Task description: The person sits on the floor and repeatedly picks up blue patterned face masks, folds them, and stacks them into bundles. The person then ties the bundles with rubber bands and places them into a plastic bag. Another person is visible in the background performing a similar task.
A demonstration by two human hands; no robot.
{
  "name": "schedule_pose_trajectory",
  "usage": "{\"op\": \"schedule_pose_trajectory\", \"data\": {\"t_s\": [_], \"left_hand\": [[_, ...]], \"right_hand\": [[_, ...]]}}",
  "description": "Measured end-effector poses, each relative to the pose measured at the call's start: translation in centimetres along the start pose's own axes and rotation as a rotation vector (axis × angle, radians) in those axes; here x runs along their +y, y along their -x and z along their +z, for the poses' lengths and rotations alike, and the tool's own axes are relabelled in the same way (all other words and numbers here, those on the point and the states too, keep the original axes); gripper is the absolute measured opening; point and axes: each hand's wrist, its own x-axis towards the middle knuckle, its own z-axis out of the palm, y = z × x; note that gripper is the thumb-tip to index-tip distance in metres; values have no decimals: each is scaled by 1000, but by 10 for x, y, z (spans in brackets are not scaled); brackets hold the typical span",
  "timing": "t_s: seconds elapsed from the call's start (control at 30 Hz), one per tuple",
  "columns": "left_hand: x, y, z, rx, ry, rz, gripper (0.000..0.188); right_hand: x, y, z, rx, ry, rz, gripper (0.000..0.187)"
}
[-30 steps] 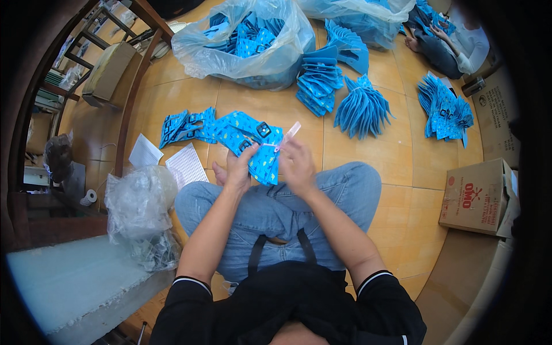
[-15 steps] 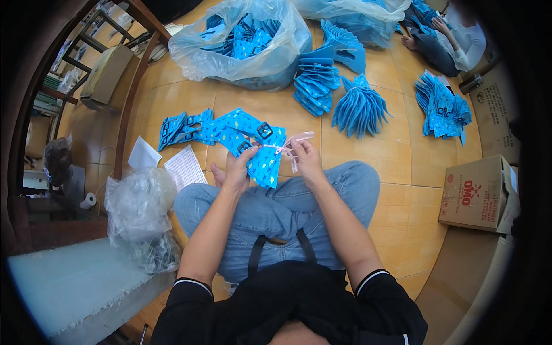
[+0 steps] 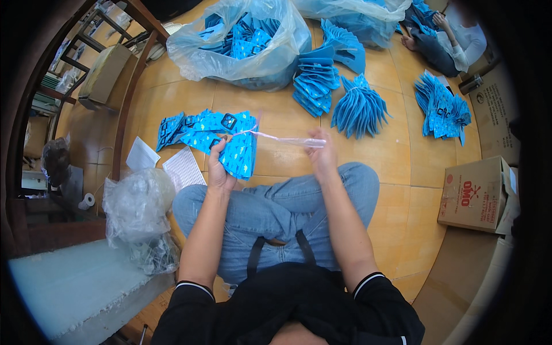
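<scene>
In front of my crossed legs, my left hand is closed on the near edge of a bundle of blue printed pieces, with square black parts on top. A pale pink plastic string runs from the bundle's right side, stretched toward my right hand. The fingers of my right hand are closed on the string's far end, to the right of the bundle and apart from it. More blue pieces with black parts lie just left of the bundle, on the tiled floor.
Ahead stand large clear plastic bags of blue pieces. Several blue stacks lie on the floor, another at right. Cardboard boxes line the right side. Crumpled clear plastic and paper sheets lie left. Another person sits far right.
My right hand has moved right, drawing the pink string out into a long line. My left hand and the bundle have shifted left.
</scene>
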Motion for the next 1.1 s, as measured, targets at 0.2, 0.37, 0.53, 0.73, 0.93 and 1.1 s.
{"op": "schedule_pose_trajectory", "data": {"t_s": [0.2, 0.37, 0.53, 0.73, 0.93, 1.1], "left_hand": [[-18, -2, -8, -15, -121, -147, 28], [-27, -8, -15, -14, -230, -219, 28], [-27, -7, -16, -43, -310, -186, 36], [-27, -2, -9, 35, -348, -75, 29], [1, -5, -6, 3, 2, 83, 33], [6, -5, -5, -3, -56, 187, 38]], "right_hand": [[37, 24, 14, -372, 592, -359, 20], [35, 26, 12, -458, 616, -361, 19], [27, 28, 9, -547, 736, -318, 12], [36, 25, 7, -260, 1028, -375, 21], [30, -12, -15, 287, 140, -38, 17], [26, -24, -24, 397, 72, -241, 18]]}}
